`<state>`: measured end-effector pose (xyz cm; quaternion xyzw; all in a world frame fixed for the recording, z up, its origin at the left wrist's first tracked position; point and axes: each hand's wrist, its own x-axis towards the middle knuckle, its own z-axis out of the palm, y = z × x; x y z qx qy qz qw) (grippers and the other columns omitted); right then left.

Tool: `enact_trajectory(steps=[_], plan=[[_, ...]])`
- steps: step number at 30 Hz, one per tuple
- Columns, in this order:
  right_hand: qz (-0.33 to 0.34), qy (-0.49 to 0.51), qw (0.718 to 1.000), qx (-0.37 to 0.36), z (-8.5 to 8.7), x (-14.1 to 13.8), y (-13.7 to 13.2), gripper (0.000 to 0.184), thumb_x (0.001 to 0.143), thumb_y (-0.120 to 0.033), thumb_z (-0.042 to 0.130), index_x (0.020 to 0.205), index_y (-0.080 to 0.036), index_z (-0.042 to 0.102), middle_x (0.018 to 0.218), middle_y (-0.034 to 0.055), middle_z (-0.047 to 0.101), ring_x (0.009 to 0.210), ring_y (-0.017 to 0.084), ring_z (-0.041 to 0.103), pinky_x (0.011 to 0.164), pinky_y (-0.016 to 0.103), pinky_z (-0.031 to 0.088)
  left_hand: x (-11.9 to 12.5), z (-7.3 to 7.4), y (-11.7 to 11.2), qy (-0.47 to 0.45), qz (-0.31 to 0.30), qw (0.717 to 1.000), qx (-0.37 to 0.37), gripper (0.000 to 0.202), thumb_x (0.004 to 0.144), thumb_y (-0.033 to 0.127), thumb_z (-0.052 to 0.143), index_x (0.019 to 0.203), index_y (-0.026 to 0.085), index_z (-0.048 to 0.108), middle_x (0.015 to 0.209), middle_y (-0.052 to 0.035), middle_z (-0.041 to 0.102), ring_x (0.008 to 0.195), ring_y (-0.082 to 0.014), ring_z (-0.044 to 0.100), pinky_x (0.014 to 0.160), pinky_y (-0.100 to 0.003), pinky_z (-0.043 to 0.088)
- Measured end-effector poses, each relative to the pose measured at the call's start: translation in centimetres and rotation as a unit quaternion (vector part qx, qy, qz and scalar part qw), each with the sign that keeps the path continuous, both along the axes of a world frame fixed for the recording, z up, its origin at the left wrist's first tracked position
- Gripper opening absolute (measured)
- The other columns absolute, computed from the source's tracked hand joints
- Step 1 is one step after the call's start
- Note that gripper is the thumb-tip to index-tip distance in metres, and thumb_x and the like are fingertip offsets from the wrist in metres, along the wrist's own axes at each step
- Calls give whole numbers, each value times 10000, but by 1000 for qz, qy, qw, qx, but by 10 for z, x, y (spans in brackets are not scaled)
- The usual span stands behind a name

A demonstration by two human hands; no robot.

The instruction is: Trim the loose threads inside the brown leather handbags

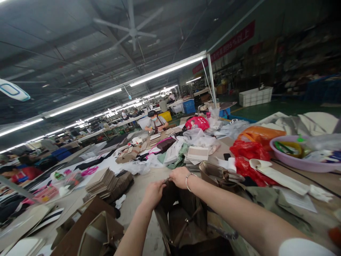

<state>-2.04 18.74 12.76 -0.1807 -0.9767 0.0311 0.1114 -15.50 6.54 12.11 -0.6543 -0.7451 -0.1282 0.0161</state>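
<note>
**Forearms (231,208) Foremost, Bag (197,209) Gripped at Rim**

Left hand (156,192) and right hand (179,177) pinch the bag's far rim, fingers drawn together. It sits on the table (141,177), mouth upward. Judged light, soft-walled, not fragile; hold by the rim. Beyond lies a stack of brown pieces (102,183).

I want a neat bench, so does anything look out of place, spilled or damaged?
Nothing looks plainly spilled or damaged, though the inside of the brown bag you're holding is dim. Slightly odd: a crumpled white scrap lies loose beside stacked brown pieces, like litter. Otherwise just clutter, like the rumpled red plastic by the lilac basin.
</note>
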Motion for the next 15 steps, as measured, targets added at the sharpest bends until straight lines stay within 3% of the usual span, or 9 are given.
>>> enact_trajectory(steps=[11,15], plan=[[6,-2,1000,-1,0,2,-1,383,889,-381,343,872,-187,673,883,101,674,826,221,616,660,294,449,-1,-3,2,-19,10,1000,20,281,845,235,395,905,212,669,867,-60,705,790,-201,646,687,-294,464],[38,26,999,6,2,7,-5,379,878,-463,347,1020,-248,625,931,61,663,860,207,604,674,286,449,-2,-4,1,-47,9,999,25,285,849,236,383,882,214,665,842,-52,703,766,-188,641,680,-284,454]])
